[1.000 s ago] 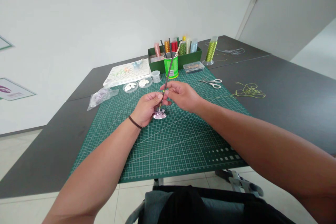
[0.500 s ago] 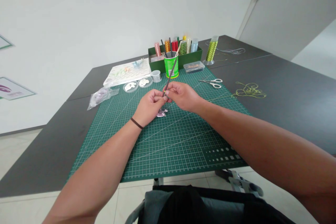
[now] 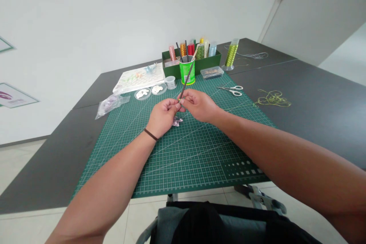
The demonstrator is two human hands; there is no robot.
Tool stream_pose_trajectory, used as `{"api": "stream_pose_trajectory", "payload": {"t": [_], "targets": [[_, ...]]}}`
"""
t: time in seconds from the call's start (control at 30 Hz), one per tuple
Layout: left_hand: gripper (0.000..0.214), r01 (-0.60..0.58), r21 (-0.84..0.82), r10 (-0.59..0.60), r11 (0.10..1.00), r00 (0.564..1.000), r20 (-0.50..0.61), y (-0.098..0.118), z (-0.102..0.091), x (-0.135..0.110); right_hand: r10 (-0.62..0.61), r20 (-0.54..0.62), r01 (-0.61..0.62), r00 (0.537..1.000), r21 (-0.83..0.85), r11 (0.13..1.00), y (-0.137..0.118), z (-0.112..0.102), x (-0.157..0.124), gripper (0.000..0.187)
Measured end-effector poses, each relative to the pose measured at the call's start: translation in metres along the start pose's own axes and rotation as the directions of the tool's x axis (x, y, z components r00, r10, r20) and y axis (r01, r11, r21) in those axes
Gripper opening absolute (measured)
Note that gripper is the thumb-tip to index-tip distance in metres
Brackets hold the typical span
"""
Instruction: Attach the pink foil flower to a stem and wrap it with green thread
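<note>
Both hands meet above a green cutting mat (image 3: 194,160). The left hand (image 3: 162,117) and the right hand (image 3: 200,106) are closed, their fingertips pinching a slim dark rod (image 3: 185,82) low on its length, where a touch of yellow-green shows. The rod tilts up and away, its top end just short of a green tin (image 3: 187,73) full of tools. A small lilac petal piece (image 3: 177,122) lies on the mat just below the hands, partly hidden by the left one, so I can't tell whether it joins the rod.

Farther along the counter (image 3: 54,171) stand a green box of spools (image 3: 191,61) and a green wire spool (image 3: 231,55). Embroidery scissors (image 3: 231,90) lie on the mat, and a tangle of yellow-green thread (image 3: 273,99) sits beyond its edge. Two round dishes of white pieces (image 3: 150,91) and a lilac-filled plastic bag (image 3: 110,106) lie to the left.
</note>
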State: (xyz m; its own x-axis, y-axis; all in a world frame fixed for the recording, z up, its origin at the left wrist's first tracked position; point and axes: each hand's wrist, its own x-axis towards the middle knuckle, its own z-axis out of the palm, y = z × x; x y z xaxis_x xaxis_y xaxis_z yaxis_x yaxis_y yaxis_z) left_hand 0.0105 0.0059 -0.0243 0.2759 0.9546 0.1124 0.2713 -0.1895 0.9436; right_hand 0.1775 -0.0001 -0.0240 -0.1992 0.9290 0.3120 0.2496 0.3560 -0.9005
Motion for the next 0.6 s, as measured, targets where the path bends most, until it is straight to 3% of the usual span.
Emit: {"api": "stream_pose_trajectory", "payload": {"t": [0.33,0.6], "targets": [[0.014,0.025,-0.061,-0.024,0.998,1.0,0.01,0.0031,0.0016,-0.0015,-0.026,-0.002,0.026,1.0,-0.055,0.998,-0.0018,-0.0021,-0.0003,0.011],[0.014,-0.008,-0.068,0.009,0.998,1.0,0.016,0.0036,0.0007,-0.0014,0.02,0.013,-0.021,1.0,0.033,0.999,-0.0055,-0.001,-0.0005,0.013]]}}
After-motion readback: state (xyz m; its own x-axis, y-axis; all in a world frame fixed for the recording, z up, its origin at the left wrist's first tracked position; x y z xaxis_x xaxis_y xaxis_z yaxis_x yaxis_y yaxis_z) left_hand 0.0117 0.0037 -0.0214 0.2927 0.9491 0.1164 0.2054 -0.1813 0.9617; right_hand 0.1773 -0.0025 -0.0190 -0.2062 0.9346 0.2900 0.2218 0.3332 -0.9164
